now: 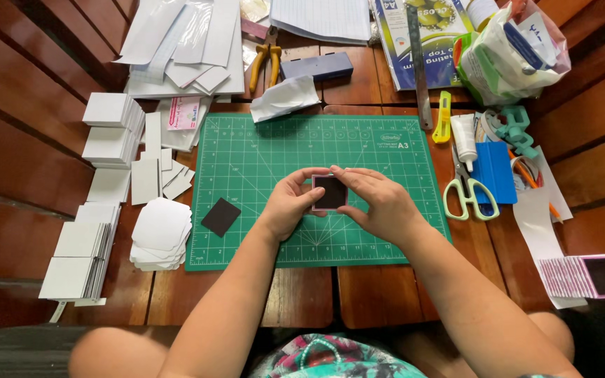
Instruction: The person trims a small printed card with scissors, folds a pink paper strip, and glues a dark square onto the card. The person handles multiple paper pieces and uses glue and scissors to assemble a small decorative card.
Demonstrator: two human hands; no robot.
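A small square card (330,192), dark-faced with a pink edge, sits just above the middle of the frame, held over the green cutting mat (260,161). The left hand (290,203) pinches its left side, thumb below and fingers curled over the top edge; the right hand (379,199) pinches the right side the same way, so the card lies between the two sets of fingertips, raised off the mat. By the look of it, the step in hand is pressing or aligning the dark face onto its pink backing, and the next move would call for even fingertip pressure along the edges without shifting the layers.

A loose dark square (220,216) lies on the mat to the left of the left hand, well apart from it. Further left on the wooden bench (302,297) stand a pile of white rounded cards (161,234) and stacks of white squares (78,259). At the lower right is a row of finished pink-edged squares (586,276). Green-handled scissors (469,190) lie just right of the mat, and yellow-handled pliers (266,59) at the upper middle.
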